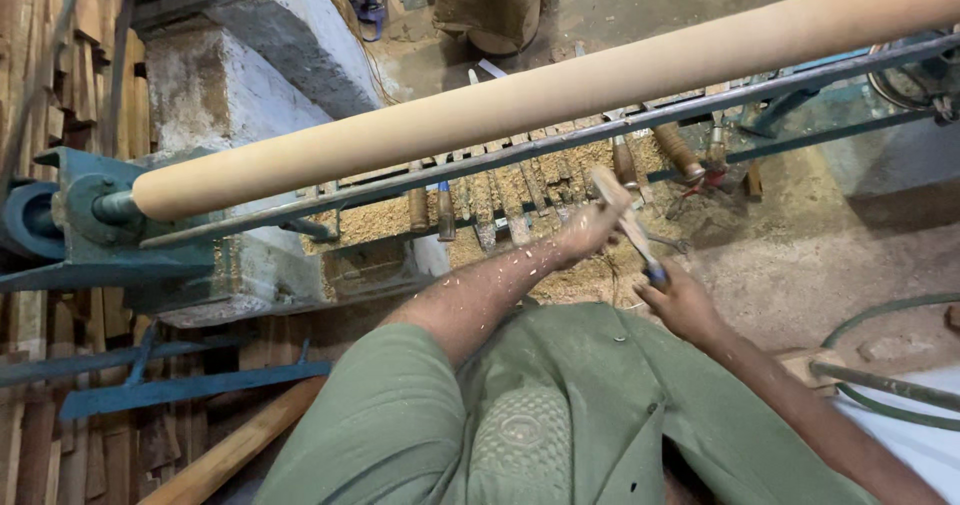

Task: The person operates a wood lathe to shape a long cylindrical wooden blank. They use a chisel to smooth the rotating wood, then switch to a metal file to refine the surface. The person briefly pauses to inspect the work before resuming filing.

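Observation:
A long smooth wooden cylinder (560, 85) is mounted on a lathe and runs from the left headstock (70, 220) to the upper right. My left hand (588, 230), dusted with wood chips, grips the wooden handle end of a chisel (628, 220) below the cylinder. My right hand (680, 300) holds the same tool lower down, near its blue band. Both hands sit under the metal tool rest bar (560, 140). My green shirt (560, 415) fills the bottom of the view.
Several wood-handled chisels (440, 210) lie in sawdust on the lathe bed behind the bar. A concrete block (240, 75) stands at upper left. Planks (230, 450) lie at lower left; a green hose (880, 405) curves at lower right. Another person's legs (495, 5) show at top.

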